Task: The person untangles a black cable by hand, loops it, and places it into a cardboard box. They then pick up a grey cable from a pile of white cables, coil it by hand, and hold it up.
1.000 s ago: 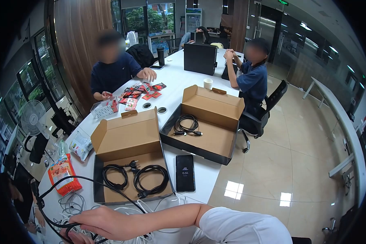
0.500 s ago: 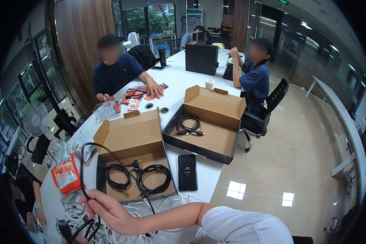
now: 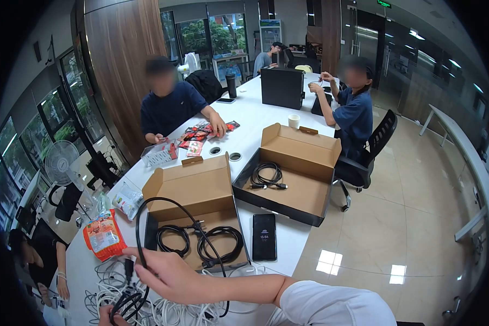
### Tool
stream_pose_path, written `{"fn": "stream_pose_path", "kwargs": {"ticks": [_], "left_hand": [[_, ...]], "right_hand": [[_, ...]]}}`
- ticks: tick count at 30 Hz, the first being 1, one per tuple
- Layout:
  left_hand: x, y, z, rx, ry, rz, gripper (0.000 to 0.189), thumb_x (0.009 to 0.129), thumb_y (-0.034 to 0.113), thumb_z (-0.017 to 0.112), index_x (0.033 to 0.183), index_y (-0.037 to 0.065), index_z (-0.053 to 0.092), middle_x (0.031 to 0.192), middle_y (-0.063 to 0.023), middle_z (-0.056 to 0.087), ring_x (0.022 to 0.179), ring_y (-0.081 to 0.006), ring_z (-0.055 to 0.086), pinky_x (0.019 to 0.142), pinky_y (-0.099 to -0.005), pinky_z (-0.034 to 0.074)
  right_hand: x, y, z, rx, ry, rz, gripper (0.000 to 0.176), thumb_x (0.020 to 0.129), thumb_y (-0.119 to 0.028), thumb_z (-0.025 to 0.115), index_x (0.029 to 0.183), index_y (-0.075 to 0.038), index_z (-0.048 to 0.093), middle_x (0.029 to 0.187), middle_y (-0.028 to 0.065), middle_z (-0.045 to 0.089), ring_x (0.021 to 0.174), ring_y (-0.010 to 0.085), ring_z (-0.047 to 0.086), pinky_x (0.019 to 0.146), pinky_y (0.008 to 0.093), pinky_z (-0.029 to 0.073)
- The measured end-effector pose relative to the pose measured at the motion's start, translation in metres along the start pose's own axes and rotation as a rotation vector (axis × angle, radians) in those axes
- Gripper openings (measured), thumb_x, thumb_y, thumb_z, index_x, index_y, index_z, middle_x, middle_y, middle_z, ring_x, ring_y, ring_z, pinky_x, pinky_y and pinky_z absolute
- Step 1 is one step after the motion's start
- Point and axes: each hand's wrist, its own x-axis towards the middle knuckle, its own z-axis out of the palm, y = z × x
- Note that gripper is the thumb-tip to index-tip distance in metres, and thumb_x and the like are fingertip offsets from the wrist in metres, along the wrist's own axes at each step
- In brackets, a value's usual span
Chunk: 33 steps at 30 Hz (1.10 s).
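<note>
My right hand (image 3: 171, 276) reaches in from the right, its fingers closed on a black cable (image 3: 186, 207) that arches up in a loop and drops behind my forearm. A black plug end (image 3: 129, 267) hangs beside my fingertips. At the bottom left edge, my left hand (image 3: 113, 318), partly cut off, grips the gathered coils of this cable. Under both hands lies a tangled heap of white cables (image 3: 168, 311). Just beyond, an open cardboard box (image 3: 193, 182) holds two coiled black cables (image 3: 220, 245), one with a plug.
Another open box (image 3: 301, 148) with a coiled cable (image 3: 267, 174) stands further right. A phone (image 3: 264, 237) lies between the boxes. An orange snack bag (image 3: 104, 234) is at left. Several people sit around the table; one handles red packets (image 3: 200, 133). A black case (image 3: 282, 88) stands further back.
The view has shifted, so the scene sits further right and lower. The held cable now forms a wider loop reaching over the box, and the plug end has come up near my right fingers.
</note>
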Motion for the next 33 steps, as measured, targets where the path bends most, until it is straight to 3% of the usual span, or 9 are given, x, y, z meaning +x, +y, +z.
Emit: {"fn": "stream_pose_path", "kwargs": {"ticks": [2, 6, 9, 10, 17, 20, 25, 28, 33], "left_hand": [[0.003, 0.01, -0.004, 0.018, -0.066, -0.072, 0.023, 0.077, 0.012, 0.048, 0.082, -0.005, 0.063, 0.063, -0.0213, 0.057, 0.054, -0.0361, 0.05, 0.054, -0.0412, 0.042], [0.005, 0.015, 0.0, 0.088, -0.209, 0.039, 0.016, 0.073, 0.007, 0.049, 0.079, 0.0, 0.063, 0.061, -0.0215, 0.054, 0.053, -0.0372, 0.049, 0.052, -0.043, 0.039], [0.003, 0.035, 0.003, 0.114, -0.263, 0.065, 0.016, 0.071, 0.008, 0.053, 0.08, 0.0, 0.064, 0.061, -0.022, 0.054, 0.055, -0.0387, 0.051, 0.053, -0.0448, 0.041], [0.002, 0.037, 0.006, 0.113, -0.274, 0.054, 0.015, 0.071, 0.008, 0.054, 0.079, 0.0, 0.064, 0.06, -0.0218, 0.054, 0.054, -0.0389, 0.05, 0.052, -0.0451, 0.04], [-0.003, 0.024, 0.011, 0.021, -0.133, 0.106, 0.012, 0.071, 0.008, 0.061, 0.076, -0.003, 0.059, 0.055, -0.0178, 0.05, 0.047, -0.0314, 0.046, 0.046, -0.0383, 0.038], [0.0, 0.037, 0.02, -0.083, 0.109, 0.066, 0.014, 0.072, 0.005, 0.062, 0.084, -0.001, 0.057, 0.058, -0.0114, 0.049, 0.046, -0.0235, 0.042, 0.043, -0.0333, 0.034], [-0.009, 0.029, 0.025, -0.205, 0.179, 0.13, 0.039, 0.076, 0.009, 0.061, 0.114, 0.001, 0.052, 0.068, -0.0078, 0.052, 0.05, -0.0195, 0.043, 0.045, -0.0287, 0.036], [-0.004, 0.02, 0.019, -0.006, -0.029, 0.31, 0.042, 0.084, 0.02, 0.059, 0.12, 0.001, 0.05, 0.076, -0.0119, 0.056, 0.057, -0.023, 0.05, 0.05, -0.0304, 0.041], [0.009, 0.054, 0.023, 0.157, 0.098, 0.412, 0.031, 0.089, 0.024, 0.056, 0.109, 0.0, 0.057, 0.103, -0.0186, 0.057, 0.072, -0.0287, 0.058, 0.067, -0.0391, 0.047]], "right_hand": [[-0.002, 0.004, 0.004, -0.317, -0.011, -0.075, 0.049, 0.084, -0.007, 0.052, 0.131, 0.002, 0.04, 0.108, 0.0187, 0.049, 0.096, 0.0301, 0.052, 0.079, 0.0393, 0.045], [-0.006, 0.007, 0.006, -0.464, -0.178, -0.179, 0.059, 0.075, -0.004, 0.057, 0.131, 0.0, 0.039, 0.123, 0.0195, 0.039, 0.116, 0.0376, 0.037, 0.098, 0.0419, 0.035], [-0.016, 0.019, 0.017, -0.506, -0.194, -0.474, 0.042, 0.072, -0.003, 0.057, 0.113, 0.004, 0.051, 0.106, 0.0187, 0.05, 0.106, 0.0332, 0.046, 0.092, 0.0414, 0.039], [-0.018, 0.018, 0.012, -0.395, -0.484, -0.402, 0.034, 0.074, -0.004, 0.054, 0.107, 0.003, 0.052, 0.102, 0.0172, 0.054, 0.1, 0.0317, 0.05, 0.088, 0.0394, 0.041], [-0.022, 0.01, 0.02, -0.217, -0.432, -0.307, 0.027, 0.077, -0.004, 0.053, 0.103, 0.005, 0.048, 0.088, 0.0168, 0.058, 0.087, 0.0324, 0.059, 0.075, 0.0384, 0.046], [-0.016, 0.006, 0.016, -0.341, -0.506, -0.41, 0.025, 0.091, -0.021, 0.052, 0.099, 0.001, 0.047, 0.081, 0.0218, 0.059, 0.068, 0.0374, 0.059, 0.058, 0.044, 0.047], [-0.017, -0.019, 0.007, -0.139, -0.473, -0.241, 0.018, 0.09, -0.015, 0.048, 0.094, 0.002, 0.047, 0.071, 0.0209, 0.057, 0.066, 0.0367, 0.059, 0.056, 0.0427, 0.046], [-0.019, -0.016, 0.007, -0.141, -0.43, -0.26, 0.017, 0.087, -0.014, 0.051, 0.09, 0.002, 0.048, 0.069, 0.0189, 0.056, 0.064, 0.0347, 0.059, 0.054, 0.0412, 0.046], [-0.017, -0.004, 0.003, -0.353, -0.558, -0.225, 0.027, 0.078, -0.004, 0.053, 0.102, 0.006, 0.047, 0.078, 0.0144, 0.06, 0.076, 0.032, 0.061, 0.067, 0.0393, 0.047]]}}
